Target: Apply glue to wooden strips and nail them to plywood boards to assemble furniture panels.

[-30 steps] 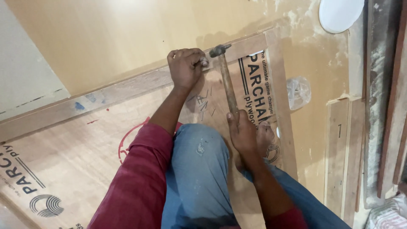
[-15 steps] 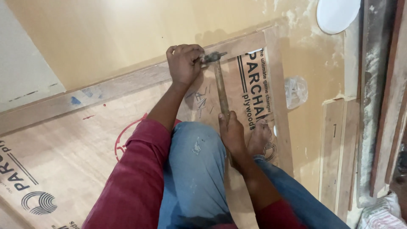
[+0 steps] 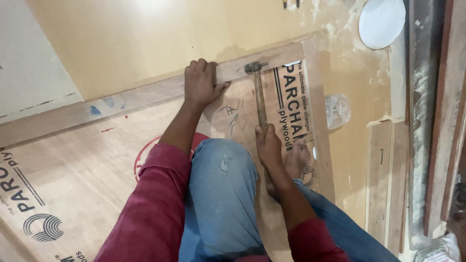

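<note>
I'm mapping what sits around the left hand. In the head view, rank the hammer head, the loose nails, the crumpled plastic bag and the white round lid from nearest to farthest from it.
From the left hand:
1. Loose nails, just below and right of it on the plywood.
2. Hammer head, to its right on the wooden strip; close to the nails' distance.
3. Crumpled plastic bag, further right, beyond the frame.
4. White round lid, top right corner.

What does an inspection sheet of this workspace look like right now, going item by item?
Surface: plywood sheet flat on the floor, printed marks on it.
Job's things: hammer, head on the wood strip along the sheet's edge; loose nails scattered on the sheet.
Clutter: clear plastic bag and white disc on the floor.
Grippers: left hand pressing on the strip; right hand gripping the hammer handle.
Cables: nothing seen.
Surroundings: boards stacked at the right; person's knee and bare foot on the sheet.
</note>
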